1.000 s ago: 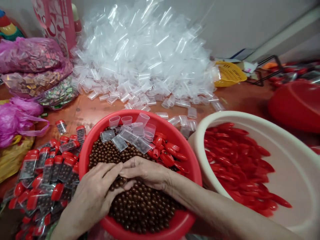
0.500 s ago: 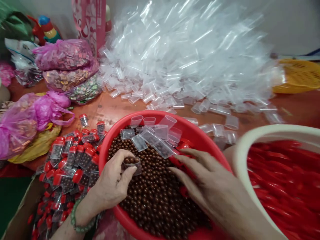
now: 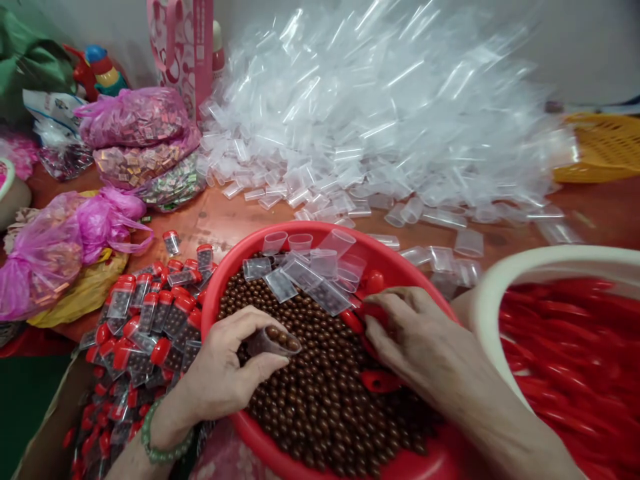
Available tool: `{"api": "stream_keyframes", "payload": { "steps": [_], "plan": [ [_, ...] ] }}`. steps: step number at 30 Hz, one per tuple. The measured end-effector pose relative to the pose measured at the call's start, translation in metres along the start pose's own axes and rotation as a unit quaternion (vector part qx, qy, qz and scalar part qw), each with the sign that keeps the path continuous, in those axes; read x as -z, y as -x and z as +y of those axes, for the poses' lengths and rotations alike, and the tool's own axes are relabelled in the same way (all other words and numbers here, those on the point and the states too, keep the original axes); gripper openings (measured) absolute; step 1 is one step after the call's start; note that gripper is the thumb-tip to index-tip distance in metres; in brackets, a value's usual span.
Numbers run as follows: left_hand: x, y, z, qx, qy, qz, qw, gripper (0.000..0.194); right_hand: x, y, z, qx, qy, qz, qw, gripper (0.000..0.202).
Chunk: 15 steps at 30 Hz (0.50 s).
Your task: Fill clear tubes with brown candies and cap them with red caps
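Note:
My left hand (image 3: 227, 363) is closed around a small clear plastic container (image 3: 273, 341) filled with brown balls, its open mouth tilted to the right. It hangs over a red basin (image 3: 240, 243) of shiny brown balls (image 3: 320, 380). My right hand (image 3: 407, 327) is inside the basin's right side, fingers bent together on a red plastic cap (image 3: 376, 313), partly hidden by them. Another red cap (image 3: 383, 381) lies just below that hand. Several empty clear containers (image 3: 324, 263) rest on the balls near the far rim.
Filled containers with red caps (image 3: 165, 310) are heaped left of the basin. A white tub (image 3: 487, 293) of red caps stands right. Behind rises a large pile of clear containers (image 3: 380, 127). Pink bags (image 3: 135, 120) sit back left, a yellow basket (image 3: 600, 147) back right.
My left hand has tipped the filled container further to the right. My right hand's fingers have drawn together on a red cap. The view has shifted slightly.

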<state>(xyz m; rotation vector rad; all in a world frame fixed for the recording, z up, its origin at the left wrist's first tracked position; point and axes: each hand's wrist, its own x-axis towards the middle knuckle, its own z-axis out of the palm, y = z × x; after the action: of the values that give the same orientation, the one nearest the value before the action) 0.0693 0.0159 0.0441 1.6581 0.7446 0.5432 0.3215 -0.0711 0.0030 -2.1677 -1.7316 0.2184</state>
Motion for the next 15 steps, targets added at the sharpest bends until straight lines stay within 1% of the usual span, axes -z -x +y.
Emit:
{"api": "stream_keyframes", "payload": {
  "steps": [2,3,5,7,9,11,13,15],
  "plan": [
    [0.003,0.001,0.0,-0.008,-0.007,-0.012,1.0,0.013,0.009,0.003,-0.001,-0.014,-0.089,0.025,0.996,0.019],
    [0.003,0.001,-0.001,-0.009,-0.014,-0.019,1.0,0.013,0.013,0.005,-0.003,-0.026,-0.147,0.026,0.988,0.02],
    [0.004,0.0,-0.004,-0.003,-0.033,-0.033,0.999,0.011,0.018,0.009,-0.009,-0.064,-0.27,0.0,0.961,0.022],
    [0.003,-0.001,-0.007,0.004,-0.031,-0.042,0.999,0.011,0.018,0.012,-0.017,-0.104,-0.366,-0.03,0.924,0.022],
    [0.002,-0.001,-0.006,0.005,-0.016,-0.05,0.999,0.011,0.015,0.013,-0.025,-0.131,-0.418,-0.032,0.898,0.026],
    [0.001,0.001,-0.003,0.002,0.005,-0.066,0.998,0.011,0.011,0.012,-0.033,-0.135,-0.45,-0.028,0.883,0.028],
    [0.0,0.003,0.0,0.022,0.017,-0.072,0.997,0.013,0.008,0.01,-0.04,-0.127,-0.488,-0.036,0.863,0.028],
    [-0.002,0.005,0.001,0.055,0.021,-0.071,0.996,0.015,0.007,0.008,-0.045,-0.132,-0.519,-0.044,0.844,0.024]
  ]
}}
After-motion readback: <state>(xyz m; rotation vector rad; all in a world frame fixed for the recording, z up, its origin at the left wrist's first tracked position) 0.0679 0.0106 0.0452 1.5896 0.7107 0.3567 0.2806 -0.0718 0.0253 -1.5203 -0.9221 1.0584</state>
